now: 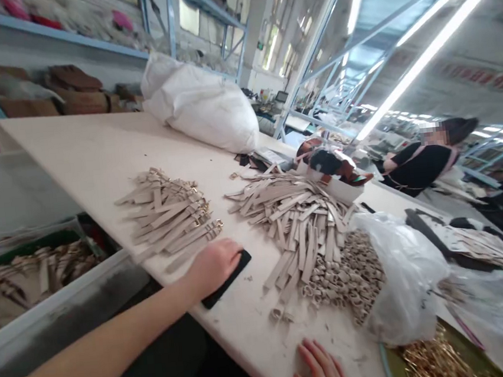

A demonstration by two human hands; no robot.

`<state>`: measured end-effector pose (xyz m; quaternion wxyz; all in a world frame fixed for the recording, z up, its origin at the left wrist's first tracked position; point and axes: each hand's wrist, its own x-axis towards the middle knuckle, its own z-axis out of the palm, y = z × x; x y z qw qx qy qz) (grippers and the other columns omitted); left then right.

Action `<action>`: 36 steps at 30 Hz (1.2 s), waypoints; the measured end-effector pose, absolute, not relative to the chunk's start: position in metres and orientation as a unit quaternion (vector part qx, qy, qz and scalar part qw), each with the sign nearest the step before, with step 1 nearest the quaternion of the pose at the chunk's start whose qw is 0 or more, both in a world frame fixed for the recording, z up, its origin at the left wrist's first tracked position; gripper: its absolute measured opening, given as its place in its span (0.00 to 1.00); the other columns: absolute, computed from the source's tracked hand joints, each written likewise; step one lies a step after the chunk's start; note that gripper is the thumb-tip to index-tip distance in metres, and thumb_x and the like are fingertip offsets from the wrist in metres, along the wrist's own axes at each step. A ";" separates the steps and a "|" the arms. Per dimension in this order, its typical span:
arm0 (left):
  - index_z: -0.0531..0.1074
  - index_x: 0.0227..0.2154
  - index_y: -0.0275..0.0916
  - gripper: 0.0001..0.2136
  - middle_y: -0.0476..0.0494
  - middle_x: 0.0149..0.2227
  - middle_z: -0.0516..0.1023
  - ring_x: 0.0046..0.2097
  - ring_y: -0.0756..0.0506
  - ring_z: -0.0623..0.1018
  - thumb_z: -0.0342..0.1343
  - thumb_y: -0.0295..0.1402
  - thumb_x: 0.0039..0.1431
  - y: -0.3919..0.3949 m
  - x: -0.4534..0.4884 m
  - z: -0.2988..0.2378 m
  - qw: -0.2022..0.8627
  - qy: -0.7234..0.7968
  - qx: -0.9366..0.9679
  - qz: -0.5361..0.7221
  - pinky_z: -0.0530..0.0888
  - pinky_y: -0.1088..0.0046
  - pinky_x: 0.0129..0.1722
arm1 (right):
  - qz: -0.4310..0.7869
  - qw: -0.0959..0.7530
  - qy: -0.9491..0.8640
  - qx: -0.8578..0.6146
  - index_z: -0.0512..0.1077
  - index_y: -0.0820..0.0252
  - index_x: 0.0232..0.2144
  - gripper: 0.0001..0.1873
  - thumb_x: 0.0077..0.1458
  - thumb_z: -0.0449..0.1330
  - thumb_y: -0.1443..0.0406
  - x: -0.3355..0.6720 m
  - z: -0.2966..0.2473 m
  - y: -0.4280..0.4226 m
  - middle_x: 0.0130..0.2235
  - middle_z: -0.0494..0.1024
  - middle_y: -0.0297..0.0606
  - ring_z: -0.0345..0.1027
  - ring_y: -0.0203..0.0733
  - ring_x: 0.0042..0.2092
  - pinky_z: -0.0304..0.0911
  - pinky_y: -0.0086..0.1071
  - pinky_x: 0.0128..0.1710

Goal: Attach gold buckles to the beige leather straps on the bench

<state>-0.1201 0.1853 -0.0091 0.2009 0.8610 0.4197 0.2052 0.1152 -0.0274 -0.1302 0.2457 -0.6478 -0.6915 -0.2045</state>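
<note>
My left hand rests at the table's near edge, its fingers curled over a flat black pad; what they pinch, if anything, is hidden. Just beyond it lies a fanned pile of beige straps with metal buckles. My right hand lies low in the picture on the table top, fingers stretched out, holding nothing. Ahead of it are a heap of small beige loops and a large spread of plain beige straps. Gold-coloured metal parts fill a green tray to its right.
A clear plastic bag leans beside the loops. A big white sack stands at the table's back. Left of the table, a bin holds more straps. A co-worker is at the far right, shelving behind.
</note>
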 end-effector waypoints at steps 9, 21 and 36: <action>0.67 0.42 0.34 0.14 0.38 0.44 0.70 0.45 0.41 0.71 0.54 0.34 0.54 0.187 0.021 -0.035 0.277 0.507 0.813 0.075 0.69 0.61 0.43 | -0.129 0.223 -0.713 -0.653 0.64 0.60 0.48 0.20 0.51 0.54 0.61 0.115 -0.098 -0.038 0.47 0.73 0.42 0.65 0.50 0.49 0.53 0.44 0.49; 0.63 0.26 0.37 0.08 0.56 0.18 0.61 0.21 0.54 0.64 0.47 0.36 0.51 0.079 -0.020 0.021 0.458 0.493 0.735 0.086 0.60 0.80 0.20 | 0.139 0.510 -0.560 -0.638 0.66 0.58 0.45 0.15 0.55 0.49 0.64 0.118 -0.082 -0.054 0.43 0.72 0.43 0.64 0.45 0.46 0.59 0.41 0.46; 0.62 0.28 0.36 0.11 0.55 0.18 0.67 0.17 0.57 0.62 0.57 0.35 0.45 -0.072 -0.041 0.013 0.796 0.356 0.483 0.081 0.57 0.82 0.17 | 0.631 0.584 -0.224 -0.459 0.61 0.59 0.20 0.15 0.42 0.61 0.57 0.112 -0.018 -0.090 0.16 0.59 0.23 0.48 0.27 0.18 0.44 0.24 0.18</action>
